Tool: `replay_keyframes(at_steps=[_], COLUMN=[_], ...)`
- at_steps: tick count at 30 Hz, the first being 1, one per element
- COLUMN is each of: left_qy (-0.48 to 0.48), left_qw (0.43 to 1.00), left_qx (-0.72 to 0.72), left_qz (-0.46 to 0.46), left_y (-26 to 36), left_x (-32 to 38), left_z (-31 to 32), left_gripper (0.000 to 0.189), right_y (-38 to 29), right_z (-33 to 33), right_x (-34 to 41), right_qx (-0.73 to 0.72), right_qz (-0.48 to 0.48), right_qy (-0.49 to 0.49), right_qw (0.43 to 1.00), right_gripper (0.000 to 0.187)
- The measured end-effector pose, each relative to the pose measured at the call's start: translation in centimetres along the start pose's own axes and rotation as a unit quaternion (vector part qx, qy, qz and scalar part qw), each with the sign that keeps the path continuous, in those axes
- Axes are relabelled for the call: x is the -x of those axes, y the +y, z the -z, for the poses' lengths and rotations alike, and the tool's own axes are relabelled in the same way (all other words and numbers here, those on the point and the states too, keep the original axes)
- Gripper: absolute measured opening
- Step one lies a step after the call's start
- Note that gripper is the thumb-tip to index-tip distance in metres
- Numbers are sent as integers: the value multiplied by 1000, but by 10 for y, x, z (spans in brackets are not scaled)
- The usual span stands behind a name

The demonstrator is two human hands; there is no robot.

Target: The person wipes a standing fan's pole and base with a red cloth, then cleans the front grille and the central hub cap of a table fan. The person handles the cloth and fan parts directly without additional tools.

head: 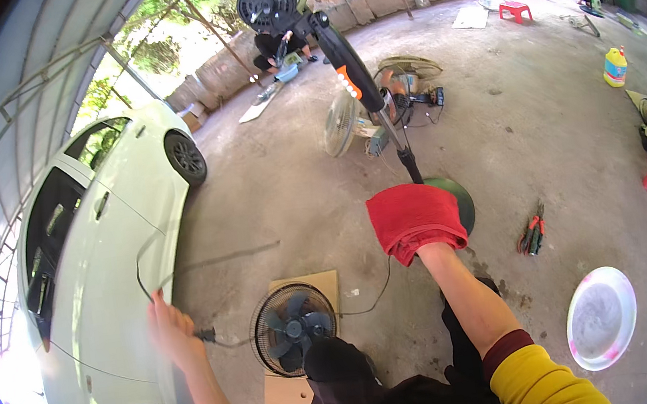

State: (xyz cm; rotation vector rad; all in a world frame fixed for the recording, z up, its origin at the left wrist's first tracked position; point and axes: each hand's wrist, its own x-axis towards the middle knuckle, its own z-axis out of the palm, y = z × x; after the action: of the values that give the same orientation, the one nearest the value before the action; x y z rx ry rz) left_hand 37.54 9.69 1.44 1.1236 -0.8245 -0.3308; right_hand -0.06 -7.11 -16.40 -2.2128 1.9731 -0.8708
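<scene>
My left hand (172, 329) is closed around a dark power cord (140, 279), part of which loops up from the fingers; a black plug (205, 335) shows beside the palm. A folded red cloth (416, 215) covers my right hand (425, 244), so its fingers are hidden. Just beyond the cloth a pedestal fan stand (363, 82) without blades or guard rises from a round green base (453, 198). Between my hands, near my knee, a fan blade set in a wire guard (293, 328) lies on flattened cardboard (281, 401).
A white car (117, 245) stands at the left. Pliers (533, 231) and a basin (601, 318) with cloudy water are at the right. Fan parts (373, 111) lie ahead. Farther off are a yellow bottle (615, 67), red stools (515, 10) and two other people.
</scene>
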Motion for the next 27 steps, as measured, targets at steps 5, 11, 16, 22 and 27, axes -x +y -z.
replay_keyframes(at_steps=[5, 11, 16, 22, 27], left_qy=[-86, -232, -301, -349, -317], left_qw=[994, 965, 947, 929, 943], left_qx=[-11, -9, -44, -105, -26], left_qz=[-67, -124, -104, -60, -101], left_y=[79, 139, 179, 212, 220], left_x=[-20, -29, -31, -19, -24], left_z=[-99, -180, -215, -193, -201], left_gripper=[24, 26, 25, 28, 30], right_y=[33, 50, 50, 39, 35], right_z=[4, 3, 17, 29, 36], right_x=[4, 9, 9, 4, 4], right_qx=[-55, -85, -94, -82, -75], right_qz=[-74, -122, -125, -129, -143], right_qy=[64, 81, 35, 47, 57], right_qw=[994, 986, 987, 987, 985], right_gripper=[38, 41, 43, 42, 40])
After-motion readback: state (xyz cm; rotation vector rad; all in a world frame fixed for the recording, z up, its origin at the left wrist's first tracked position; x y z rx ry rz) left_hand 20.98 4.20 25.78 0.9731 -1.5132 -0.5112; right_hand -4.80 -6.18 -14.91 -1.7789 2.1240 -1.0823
